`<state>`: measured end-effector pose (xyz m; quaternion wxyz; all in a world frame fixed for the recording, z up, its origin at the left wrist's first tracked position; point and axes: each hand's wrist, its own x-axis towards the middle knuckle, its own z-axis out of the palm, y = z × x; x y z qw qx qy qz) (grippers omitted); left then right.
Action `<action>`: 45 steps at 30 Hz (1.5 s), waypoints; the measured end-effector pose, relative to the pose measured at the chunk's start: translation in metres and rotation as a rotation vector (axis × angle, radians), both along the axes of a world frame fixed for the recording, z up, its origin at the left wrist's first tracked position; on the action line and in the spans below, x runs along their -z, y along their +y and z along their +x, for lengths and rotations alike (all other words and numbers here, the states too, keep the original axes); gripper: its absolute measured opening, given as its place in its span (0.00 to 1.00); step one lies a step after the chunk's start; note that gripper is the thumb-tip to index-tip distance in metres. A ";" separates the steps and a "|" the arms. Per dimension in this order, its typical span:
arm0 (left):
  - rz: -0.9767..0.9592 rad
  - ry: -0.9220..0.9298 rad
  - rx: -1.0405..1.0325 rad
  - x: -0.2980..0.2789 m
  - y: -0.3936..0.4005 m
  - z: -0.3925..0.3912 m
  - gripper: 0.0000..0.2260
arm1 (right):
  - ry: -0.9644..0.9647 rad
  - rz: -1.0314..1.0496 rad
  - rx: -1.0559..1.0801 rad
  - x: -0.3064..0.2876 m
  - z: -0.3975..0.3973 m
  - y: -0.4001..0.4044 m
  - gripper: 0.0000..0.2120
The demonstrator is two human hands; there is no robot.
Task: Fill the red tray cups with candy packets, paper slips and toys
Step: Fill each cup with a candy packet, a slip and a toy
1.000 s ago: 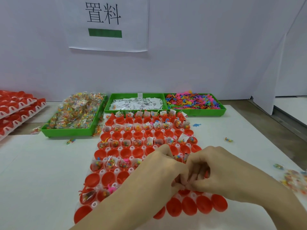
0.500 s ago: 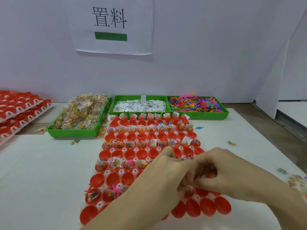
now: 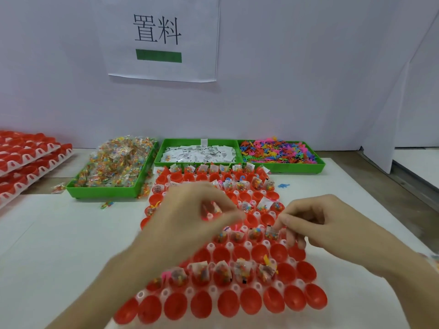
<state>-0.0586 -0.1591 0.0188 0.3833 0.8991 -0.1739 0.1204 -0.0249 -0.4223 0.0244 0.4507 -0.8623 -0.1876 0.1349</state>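
The red tray (image 3: 249,305) of egg-shaped cups lies in the middle of the white table. Several cups hold candy packets, paper slips and toys; the front row and others stand bare. My right hand (image 3: 313,224) pinches a candy packet (image 3: 271,233) at a cup in the tray's right half. My left hand (image 3: 190,224) hovers blurred over the tray's middle with its fingers curled and its thumb pointing right; I cannot tell whether it holds anything. It hides the cups beneath it.
Three green bins stand behind the tray: candy packets (image 3: 111,167), paper slips (image 3: 197,154) and coloured toys (image 3: 278,153). Stacked red trays (image 3: 23,160) sit at the far left. A blue toy (image 3: 283,185) and stray packets (image 3: 58,187) lie loose. A white partition (image 3: 380,150) stands at the right.
My hands were pressed together over the tray's near middle. They have come apart: the left moved up and left, the right now sets a packet at a cup. The camera view shifted.
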 end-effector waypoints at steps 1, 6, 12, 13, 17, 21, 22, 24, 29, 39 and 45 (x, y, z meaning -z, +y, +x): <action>-0.020 -0.094 -0.096 0.004 0.014 0.010 0.09 | -0.003 0.012 0.016 0.000 0.001 0.001 0.12; 0.358 -0.300 -0.685 0.038 0.120 0.055 0.12 | -0.015 0.054 0.079 0.002 0.004 0.005 0.13; 0.539 -0.147 -0.713 0.077 0.181 0.061 0.10 | 0.005 0.066 0.092 0.007 0.006 0.009 0.13; 0.523 -0.156 -0.712 0.077 0.182 0.062 0.10 | 0.008 0.073 0.093 0.008 0.006 0.010 0.13; 0.407 -0.193 -0.707 0.070 0.180 0.063 0.09 | 0.001 0.098 0.100 0.010 0.008 0.011 0.14; 0.363 -0.283 -0.728 0.070 0.176 0.060 0.08 | -0.008 0.117 0.129 0.010 0.009 0.009 0.15; 0.354 -0.312 -0.735 0.070 0.175 0.059 0.08 | -0.012 0.117 0.137 0.010 0.010 0.008 0.15; 0.360 -0.397 -0.741 0.065 0.172 0.056 0.09 | -0.031 0.116 0.149 0.010 0.010 0.007 0.14; 0.253 -0.501 -0.702 0.033 0.152 0.047 0.10 | -0.047 0.094 -0.014 0.001 0.004 0.006 0.04; 0.197 -0.575 -0.493 0.010 0.097 0.015 0.10 | -0.109 -0.224 -0.351 0.004 -0.014 0.019 0.06; 0.238 -0.580 -0.538 0.034 0.112 0.015 0.10 | -0.220 -0.314 -0.286 0.005 -0.016 0.019 0.05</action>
